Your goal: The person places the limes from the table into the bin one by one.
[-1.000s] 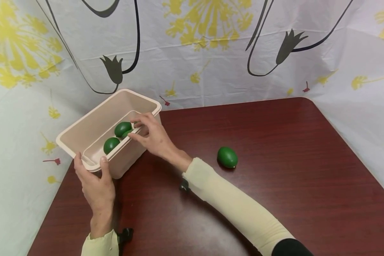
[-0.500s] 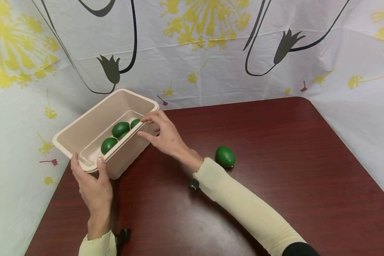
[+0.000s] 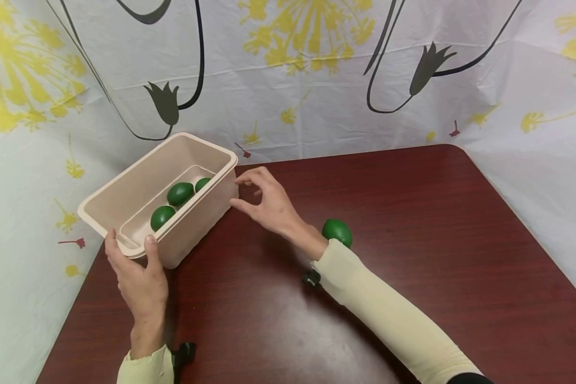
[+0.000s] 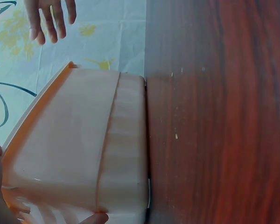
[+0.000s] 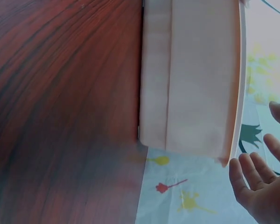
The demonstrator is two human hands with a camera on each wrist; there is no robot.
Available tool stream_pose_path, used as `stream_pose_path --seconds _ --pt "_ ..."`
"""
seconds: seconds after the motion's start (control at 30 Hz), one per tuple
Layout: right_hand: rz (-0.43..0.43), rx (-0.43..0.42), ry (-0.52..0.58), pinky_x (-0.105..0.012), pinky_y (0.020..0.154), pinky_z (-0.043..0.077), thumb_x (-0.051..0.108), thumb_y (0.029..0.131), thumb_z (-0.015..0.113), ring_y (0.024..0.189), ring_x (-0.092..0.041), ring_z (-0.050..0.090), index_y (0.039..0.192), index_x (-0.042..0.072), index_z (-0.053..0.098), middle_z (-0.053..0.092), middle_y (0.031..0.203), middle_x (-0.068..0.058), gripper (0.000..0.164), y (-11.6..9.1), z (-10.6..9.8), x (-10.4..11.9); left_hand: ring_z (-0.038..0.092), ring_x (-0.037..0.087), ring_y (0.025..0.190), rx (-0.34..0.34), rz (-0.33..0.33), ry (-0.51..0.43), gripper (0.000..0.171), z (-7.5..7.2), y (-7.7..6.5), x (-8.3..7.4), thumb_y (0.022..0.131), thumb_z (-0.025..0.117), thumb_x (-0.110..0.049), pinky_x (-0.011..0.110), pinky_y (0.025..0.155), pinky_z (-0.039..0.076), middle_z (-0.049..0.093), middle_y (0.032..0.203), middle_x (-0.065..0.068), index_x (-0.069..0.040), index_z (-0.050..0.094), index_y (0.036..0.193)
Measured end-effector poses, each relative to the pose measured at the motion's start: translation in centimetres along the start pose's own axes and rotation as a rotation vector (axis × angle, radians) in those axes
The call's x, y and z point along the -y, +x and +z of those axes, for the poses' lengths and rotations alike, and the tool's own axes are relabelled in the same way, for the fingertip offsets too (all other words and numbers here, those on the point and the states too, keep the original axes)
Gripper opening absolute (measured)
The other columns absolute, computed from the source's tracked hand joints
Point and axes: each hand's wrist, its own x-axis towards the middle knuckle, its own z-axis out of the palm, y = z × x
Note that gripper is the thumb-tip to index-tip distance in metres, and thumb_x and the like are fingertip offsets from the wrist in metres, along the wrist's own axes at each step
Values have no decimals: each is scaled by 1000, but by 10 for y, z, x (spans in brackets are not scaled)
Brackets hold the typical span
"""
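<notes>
A beige plastic bin (image 3: 197,213) stands at the table's left, and several green limes (image 3: 180,193) lie inside it; its near wall partly hides them. My left hand (image 3: 141,285) holds the bin's near-left end, thumb at the rim and fingers round the side, as the left wrist view also shows. Just off the bin's right end, my right hand (image 3: 273,205) hovers with nothing in it, its fingers loosely bent and apart from the thumb. Another lime (image 3: 337,232) rests on the table, partly hidden behind my right forearm.
The dark red wooden table (image 3: 413,213) has a rounded far-right corner. Behind it and on both sides hangs a white sheet (image 3: 317,117) with yellow and grey flower prints. The bin stands close to the sheet at the left.
My right hand has drawn back from over the bin's near rim, moving right until it is beside the bin's end, uncovering a lime inside. My left hand has stayed on the bin.
</notes>
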Motion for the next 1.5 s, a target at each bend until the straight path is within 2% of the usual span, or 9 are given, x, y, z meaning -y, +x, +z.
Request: stream_pose_path --seconds 0.2,0.57,1.07,1.23,1.5 --pt "27 -4 -28 -33 94 54 22 89 83 117 -17 61 123 12 70 63 125 -2 38 -8 -10 -5 49 44 142 -2 4 1 71 0 0 0 97 61 -51 69 113 33 39 165 4 -38 30 161" --pt "54 -9 -56 -35 97 53 22 89 83 117 -18 62 123 12 70 64 124 -2 37 -21 -23 -13 49 43 142 -5 -12 4 71 -2 0 0 98 61 -51 68 114 33 39 165 3 -38 30 161" --pt "98 -31 -106 -38 99 51 23 88 84 115 -19 62 121 14 70 65 123 -4 37 -45 -43 -30 49 42 142 -11 -3 -7 73 1 -1 0 97 61 -51 68 114 33 39 165 0 -35 31 161" --pt "122 -10 -129 -40 100 51 24 89 83 117 -20 62 122 14 70 65 124 -4 37 -52 -48 -32 49 42 142 -14 -8 -8 73 1 -3 2 97 62 -51 67 114 33 40 164 3 -36 32 161" --pt "153 14 -159 -51 103 52 25 90 82 118 -24 62 122 15 70 65 124 -4 36 -67 -58 -39 49 42 143 -12 -1 -9 72 1 -2 1 97 62 -51 67 114 33 40 165 2 -38 31 161"
